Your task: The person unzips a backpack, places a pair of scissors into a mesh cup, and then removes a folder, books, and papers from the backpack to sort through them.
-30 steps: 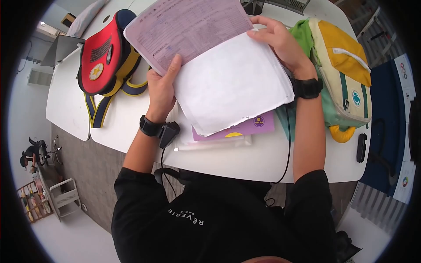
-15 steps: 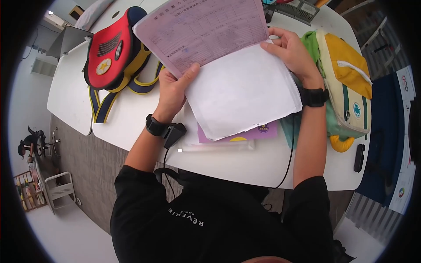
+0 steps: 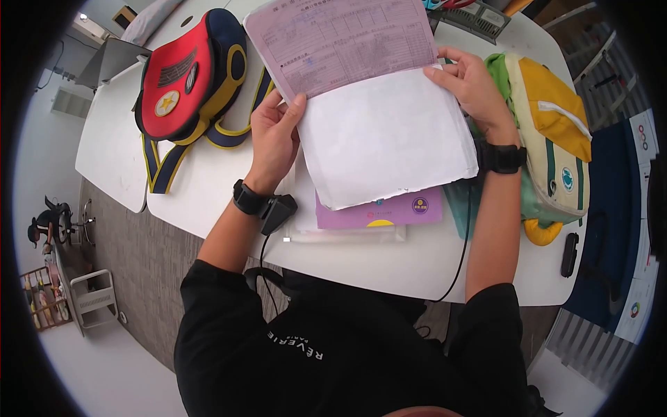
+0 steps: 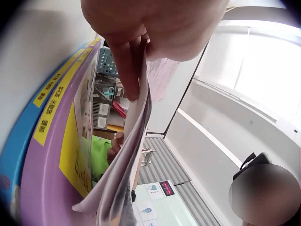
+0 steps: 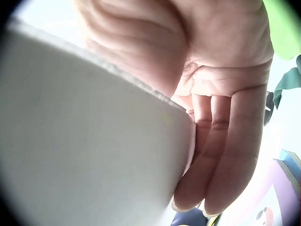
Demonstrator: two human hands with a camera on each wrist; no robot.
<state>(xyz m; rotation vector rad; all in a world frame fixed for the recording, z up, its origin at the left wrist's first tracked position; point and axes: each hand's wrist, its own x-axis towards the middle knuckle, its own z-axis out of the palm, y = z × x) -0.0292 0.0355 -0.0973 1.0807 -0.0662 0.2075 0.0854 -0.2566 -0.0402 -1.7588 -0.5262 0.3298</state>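
Both hands hold a stack of thin paper sheets up over the table in the head view. Its lower part is a blank white sheet [image 3: 389, 142]; beyond a fold, a pinkish printed form [image 3: 347, 48] slants away. My left hand [image 3: 272, 142] pinches the left edge near the fold, thumb on top. At the opposite edge, my right hand [image 3: 476, 90] grips with its thumb on the white side and its fingers behind. The left wrist view shows the loose sheet edges [image 4: 124, 174] side-on. Partly covered underneath lies a purple book [image 3: 410, 208], with a blue book [image 4: 21, 136] beneath it.
A clear plastic pouch [image 3: 347, 237] lies under the books near the table's front edge. To the left sits a red and navy school bag [image 3: 174, 83]; on the right, a cream, yellow and green backpack [image 3: 549, 139]. A small black object [image 3: 570, 254] lies at the right edge.
The stack and both hands have shifted right in the head view, whose camera has also moved a little. The stack's lower edge has risen, showing more of the purple book.
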